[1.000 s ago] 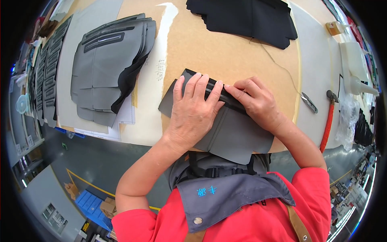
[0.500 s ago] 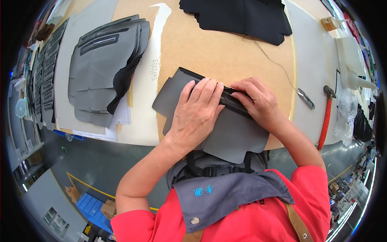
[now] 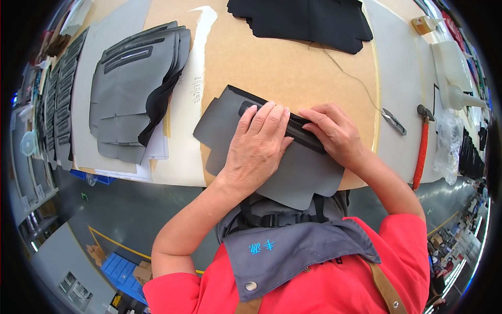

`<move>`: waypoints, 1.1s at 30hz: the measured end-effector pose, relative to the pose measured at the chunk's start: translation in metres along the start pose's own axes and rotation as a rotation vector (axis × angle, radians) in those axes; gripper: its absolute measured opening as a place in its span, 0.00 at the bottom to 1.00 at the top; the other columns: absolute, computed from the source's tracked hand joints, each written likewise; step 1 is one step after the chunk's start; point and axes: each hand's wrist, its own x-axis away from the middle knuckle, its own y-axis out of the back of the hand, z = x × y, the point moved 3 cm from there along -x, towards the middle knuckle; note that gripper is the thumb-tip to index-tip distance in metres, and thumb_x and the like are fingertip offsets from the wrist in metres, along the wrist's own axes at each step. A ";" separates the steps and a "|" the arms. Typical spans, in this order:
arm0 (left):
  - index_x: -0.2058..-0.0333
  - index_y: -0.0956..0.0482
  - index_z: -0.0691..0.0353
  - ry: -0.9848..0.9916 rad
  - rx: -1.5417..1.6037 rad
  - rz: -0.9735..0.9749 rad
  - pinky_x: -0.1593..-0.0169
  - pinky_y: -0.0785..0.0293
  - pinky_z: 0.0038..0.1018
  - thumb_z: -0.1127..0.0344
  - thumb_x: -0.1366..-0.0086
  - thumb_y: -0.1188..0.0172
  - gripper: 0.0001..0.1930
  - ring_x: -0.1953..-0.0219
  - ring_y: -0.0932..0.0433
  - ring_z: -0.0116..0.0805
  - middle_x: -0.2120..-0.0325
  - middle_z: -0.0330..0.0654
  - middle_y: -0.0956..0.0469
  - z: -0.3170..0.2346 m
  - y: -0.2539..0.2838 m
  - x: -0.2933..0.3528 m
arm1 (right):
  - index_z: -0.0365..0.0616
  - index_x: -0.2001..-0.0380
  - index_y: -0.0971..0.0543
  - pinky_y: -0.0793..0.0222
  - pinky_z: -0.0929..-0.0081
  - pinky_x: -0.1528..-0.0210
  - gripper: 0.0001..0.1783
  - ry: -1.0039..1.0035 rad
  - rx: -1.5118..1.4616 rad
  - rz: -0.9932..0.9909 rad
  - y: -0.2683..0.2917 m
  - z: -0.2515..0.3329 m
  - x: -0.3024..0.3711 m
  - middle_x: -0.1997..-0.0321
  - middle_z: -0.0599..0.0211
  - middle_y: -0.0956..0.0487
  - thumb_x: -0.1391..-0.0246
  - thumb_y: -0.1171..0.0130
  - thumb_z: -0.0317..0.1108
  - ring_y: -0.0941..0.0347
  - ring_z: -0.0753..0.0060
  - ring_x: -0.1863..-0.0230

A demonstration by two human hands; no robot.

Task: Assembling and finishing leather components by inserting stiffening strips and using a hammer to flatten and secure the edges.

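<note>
A grey sheet panel with notched edges lies slanted on the table in front of me. A black strip-shaped trim runs along its upper part, under my hands. My left hand rests on the panel with its fingers stretched out across the trim, covering the middle of it. At the upper edge, my right hand has thumb and index finger closed in a pinch on the black trim. Exactly how its edge sits between those fingertips is hidden.
To the left lies a stack of grey panels with a slot trim on top. Black fabric pieces lie at the far side. On the right are thread snips, a red-handled hammer, white squeeze bottles and a clear plastic bag.
The whole view has shifted slightly. My left fingers have shifted a little along the trim, uncovering its rounded left end. The right hand still pinches near the same spot.
</note>
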 end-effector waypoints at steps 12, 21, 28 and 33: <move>0.36 0.25 0.58 -0.049 -0.064 0.022 0.29 0.41 0.45 0.58 0.32 0.35 0.27 0.35 0.29 0.44 0.39 0.46 0.27 -0.010 0.001 0.000 | 0.43 0.47 0.15 0.21 0.66 0.56 0.28 -0.063 -0.010 0.021 0.012 -0.003 0.014 0.57 0.64 0.20 0.57 0.37 0.23 0.23 0.60 0.59; 0.37 0.25 0.60 -0.016 -0.111 0.040 0.28 0.42 0.47 0.56 0.31 0.36 0.27 0.34 0.30 0.41 0.39 0.45 0.27 -0.021 -0.001 0.001 | 0.43 0.51 0.14 0.21 0.66 0.57 0.25 -0.040 0.017 0.062 0.018 -0.004 0.023 0.58 0.67 0.20 0.56 0.35 0.21 0.23 0.61 0.59; 0.37 0.24 0.60 0.009 -0.116 0.048 0.27 0.46 0.51 0.55 0.32 0.35 0.28 0.34 0.30 0.41 0.40 0.44 0.27 -0.034 -0.003 -0.001 | 0.43 0.52 0.14 0.20 0.67 0.57 0.21 0.060 0.076 0.129 0.028 -0.003 0.026 0.57 0.66 0.19 0.52 0.32 0.21 0.22 0.62 0.59; 0.37 0.25 0.62 -0.027 -0.110 0.039 0.26 0.50 0.53 0.52 0.32 0.35 0.30 0.34 0.31 0.41 0.41 0.44 0.28 -0.041 -0.007 -0.005 | 0.44 0.52 0.13 0.20 0.69 0.57 0.23 -0.165 -0.091 0.010 0.030 -0.009 0.041 0.58 0.67 0.19 0.55 0.35 0.20 0.22 0.63 0.59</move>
